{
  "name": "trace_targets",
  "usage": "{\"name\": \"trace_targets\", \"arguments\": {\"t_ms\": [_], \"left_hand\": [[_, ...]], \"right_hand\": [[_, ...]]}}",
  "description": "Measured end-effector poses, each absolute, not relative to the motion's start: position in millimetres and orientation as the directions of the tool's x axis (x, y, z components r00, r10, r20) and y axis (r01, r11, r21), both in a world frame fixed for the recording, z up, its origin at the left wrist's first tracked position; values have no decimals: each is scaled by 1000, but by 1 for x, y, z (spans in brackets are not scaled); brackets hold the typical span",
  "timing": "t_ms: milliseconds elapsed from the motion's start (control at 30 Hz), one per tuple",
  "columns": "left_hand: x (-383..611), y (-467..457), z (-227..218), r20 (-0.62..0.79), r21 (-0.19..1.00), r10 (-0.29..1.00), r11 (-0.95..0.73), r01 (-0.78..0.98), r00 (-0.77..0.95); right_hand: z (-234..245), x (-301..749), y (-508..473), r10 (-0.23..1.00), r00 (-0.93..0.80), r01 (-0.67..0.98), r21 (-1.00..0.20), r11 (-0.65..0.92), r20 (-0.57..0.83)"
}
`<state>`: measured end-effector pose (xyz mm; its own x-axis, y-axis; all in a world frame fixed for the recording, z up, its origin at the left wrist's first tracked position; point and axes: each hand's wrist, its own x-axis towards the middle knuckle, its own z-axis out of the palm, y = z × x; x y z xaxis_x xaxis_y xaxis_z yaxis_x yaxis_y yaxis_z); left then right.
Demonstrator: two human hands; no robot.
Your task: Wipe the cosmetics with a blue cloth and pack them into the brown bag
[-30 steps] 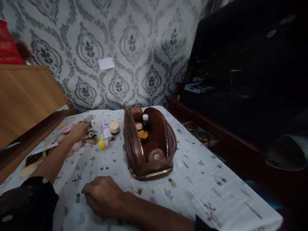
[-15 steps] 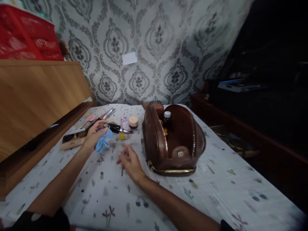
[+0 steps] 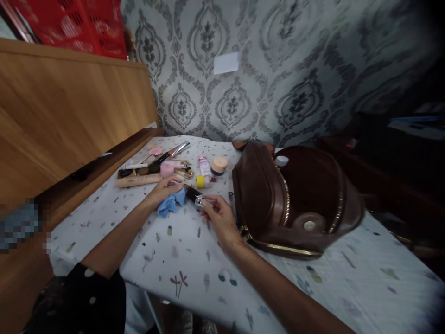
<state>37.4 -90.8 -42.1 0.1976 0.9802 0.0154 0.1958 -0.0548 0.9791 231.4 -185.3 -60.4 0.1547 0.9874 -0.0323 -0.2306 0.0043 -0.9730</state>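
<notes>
My left hand (image 3: pixel 163 191) is closed on a crumpled blue cloth (image 3: pixel 171 203), its fingertips near one end of a dark cosmetic tube (image 3: pixel 192 195). The tube has a black body and a shiny silver part. My right hand (image 3: pixel 222 219) pinches that silver end between thumb and fingers. Just beyond the tube lie a small yellow-capped bottle (image 3: pixel 203 181), a round jar with a beige lid (image 3: pixel 219 165) and a pink-and-white squeeze tube (image 3: pixel 204 164). To the right, a brown bag (image 3: pixel 259 195) stands unzipped, a white bottle cap (image 3: pixel 281 161) showing inside.
Several cosmetics lie at the back left, among them a pink jar (image 3: pixel 167 170) and a long beige tube (image 3: pixel 139 180). A wooden cabinet (image 3: pixel 79 102) borders the left side, with a red basket (image 3: pixel 86 25) on top. Patterned cloth (image 3: pixel 187 260) covers the table.
My right hand has come to the dark tube and taken its silver end. My left hand has brought the tube and cloth nearer. The view has swung left, shifting the bag rightward in the picture.
</notes>
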Motion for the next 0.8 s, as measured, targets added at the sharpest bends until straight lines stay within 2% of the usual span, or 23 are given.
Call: {"name": "trace_targets", "arguments": {"t_ms": [67,133,200,267,367,433,533,800], "left_hand": [[34,-89,-40,147,939,985,-169,301,94],[35,-94,-35,348,869,936,-340,360,45],[41,-104,-29,535,756,842,-517,401,76],[52,-117,-27,636,612,733,-669,421,240],[65,-128,-30,588,419,575,-818,395,569],[67,-127,-35,519,338,537,-843,418,665],[60,-116,-41,490,314,598,-800,512,634],[42,-98,-51,506,393,726,-674,626,465]], "right_hand": [[-60,231,-186,989,148,-169,-986,14,-12],[-60,231,-186,991,132,-124,-992,29,13],[-61,231,-186,993,118,-89,-995,43,32],[-63,231,-185,993,113,-70,-996,53,45],[-65,231,-184,993,109,-73,-996,54,46],[-66,232,-183,994,101,-68,-997,44,37],[-66,232,-183,995,93,-43,-998,38,34],[-69,233,-184,983,134,44,-991,124,129]]}}
